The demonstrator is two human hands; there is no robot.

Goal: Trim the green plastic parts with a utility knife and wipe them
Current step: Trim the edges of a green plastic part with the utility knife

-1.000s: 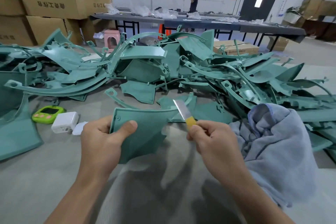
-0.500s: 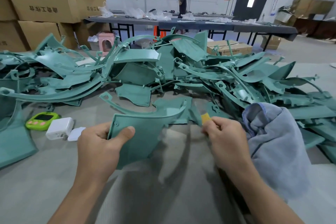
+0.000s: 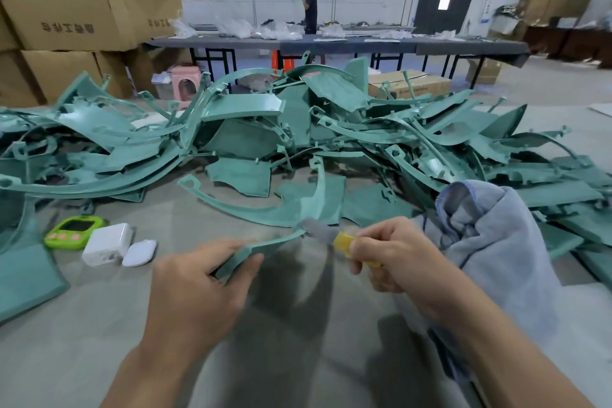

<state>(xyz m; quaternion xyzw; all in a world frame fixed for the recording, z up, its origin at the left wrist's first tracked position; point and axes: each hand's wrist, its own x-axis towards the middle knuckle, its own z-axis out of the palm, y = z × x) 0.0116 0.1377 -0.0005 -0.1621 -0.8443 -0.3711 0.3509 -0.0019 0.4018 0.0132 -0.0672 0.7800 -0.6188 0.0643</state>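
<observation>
My left hand (image 3: 202, 278) grips a green plastic part (image 3: 261, 247) near its lower end; the part is tilted nearly edge-on to the camera. My right hand (image 3: 394, 255) holds a yellow-handled utility knife (image 3: 342, 240), and its blurred blade meets the part's right tip. A grey-blue cloth (image 3: 496, 242) is draped over my right forearm. A large pile of green plastic parts (image 3: 298, 136) fills the table beyond my hands.
A green timer (image 3: 74, 230), a white charger block (image 3: 107, 243) and a small white case (image 3: 139, 252) lie left of my hands. A flat green panel (image 3: 23, 272) sits at the left edge. Cardboard boxes (image 3: 66, 16) stack at back left. A person (image 3: 309, 5) stands by long tables behind.
The green part has turned from facing the camera to nearly edge-on and dropped lower. The knife has swung from upright down to the part's right tip.
</observation>
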